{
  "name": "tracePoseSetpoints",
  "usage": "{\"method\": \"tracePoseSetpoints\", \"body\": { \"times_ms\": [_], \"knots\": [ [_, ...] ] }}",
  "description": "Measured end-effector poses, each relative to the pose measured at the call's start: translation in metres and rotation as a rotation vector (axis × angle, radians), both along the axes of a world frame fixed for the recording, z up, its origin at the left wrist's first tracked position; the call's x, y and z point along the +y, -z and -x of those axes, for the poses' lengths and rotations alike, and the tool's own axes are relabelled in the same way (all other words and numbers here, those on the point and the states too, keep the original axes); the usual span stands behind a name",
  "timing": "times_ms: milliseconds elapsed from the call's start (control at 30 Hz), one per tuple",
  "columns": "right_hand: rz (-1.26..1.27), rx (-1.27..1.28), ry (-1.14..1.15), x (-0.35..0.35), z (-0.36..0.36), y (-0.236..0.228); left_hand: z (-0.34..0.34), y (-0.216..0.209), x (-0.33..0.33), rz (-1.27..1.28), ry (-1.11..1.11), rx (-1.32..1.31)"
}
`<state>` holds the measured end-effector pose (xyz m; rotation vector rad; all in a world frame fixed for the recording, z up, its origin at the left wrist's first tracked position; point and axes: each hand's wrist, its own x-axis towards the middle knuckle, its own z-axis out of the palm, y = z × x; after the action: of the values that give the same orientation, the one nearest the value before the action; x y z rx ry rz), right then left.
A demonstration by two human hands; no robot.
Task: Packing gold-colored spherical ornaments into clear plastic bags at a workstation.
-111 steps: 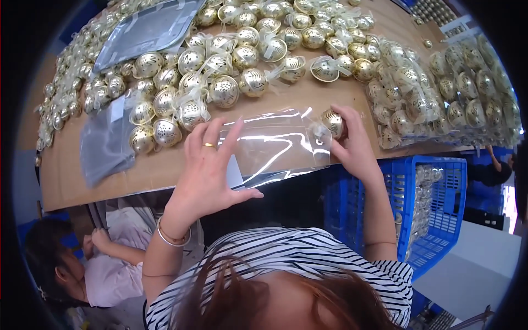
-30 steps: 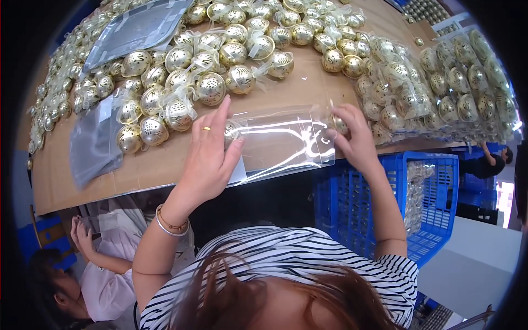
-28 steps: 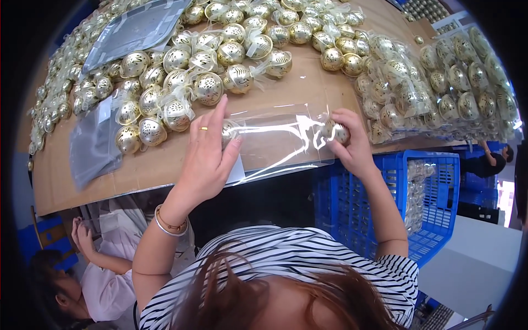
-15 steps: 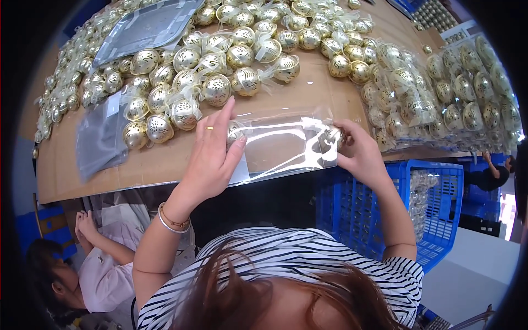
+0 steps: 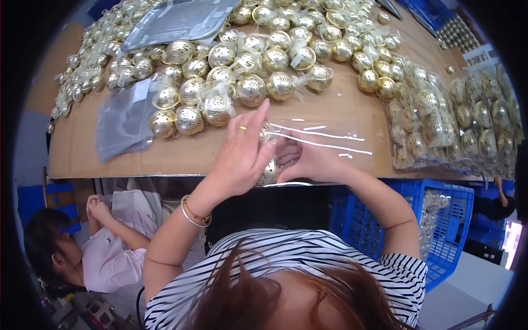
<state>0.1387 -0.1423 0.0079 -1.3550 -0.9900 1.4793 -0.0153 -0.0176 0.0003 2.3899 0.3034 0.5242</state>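
- Head view: left hand (image 5: pixel 242 154) lies flat over the far-left end of a clear plastic bag (image 5: pixel 352 144), fingers straight and together, thumb spread away; a gold ring and bracelets (image 5: pixel 195 214) on that arm.
- Right hand (image 5: pixel 308 159) looks to be inside that bag, fingers curled, thumb just beside the lower gold ball (image 5: pixel 268 172); can't tell if it grips (glare plus overlap).
- Upper gold ball (image 5: pixel 267 132), same end of bag, mostly hidden by the left fingers.
- Bag lies at the near edge of the brown table (image 5: pixel 77 159); its outline is hard to trace, mainly white reflections.
- Ball pile (image 5: pixel 251 89) runs out of frame at top; ribbons tangled, individual balls hard to separate farther back.
- Co-worker in pale pink (image 5: pixel 113 261), lower left, hands together; whatever is between them can't be made out. Another person (image 5: pixel 495 206) at right, partly hidden.
- Markings: balls carry dark squiggles, dots and leaf shapes (decoration, not text). White strip (image 5: pixel 142 89) on the flat bag stack (image 5: pixel 125 118); any print too small to tell.
- Containers: filled clear packs (image 5: pixel 423 124) at right hold rows of gold balls; blue crate (image 5: pixel 418 206) below holds more bagged balls, partly behind its wall. Grey tray (image 5: pixel 181 25) sits on the pile, top cut off.
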Motion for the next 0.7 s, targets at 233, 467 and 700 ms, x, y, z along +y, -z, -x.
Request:
{"method": "tracePoseSetpoints", "body": {
  "times_ms": [233, 467, 700],
  "knots": [
    [0.215, -0.440, -0.316, -0.008, -0.039, -0.026, 0.015, -0.011, 0.004, 0.099, 0.010, 0.089],
    [-0.173, -0.995, 0.743, 0.017, -0.114, -0.047, 0.014, -0.014, 0.011, 0.063, 0.040, 0.049],
    [-0.350, -1.302, 0.215, 0.090, -0.088, -0.063, 0.009, -0.012, 0.011, 0.098, 0.023, 0.051]
  ]
}}
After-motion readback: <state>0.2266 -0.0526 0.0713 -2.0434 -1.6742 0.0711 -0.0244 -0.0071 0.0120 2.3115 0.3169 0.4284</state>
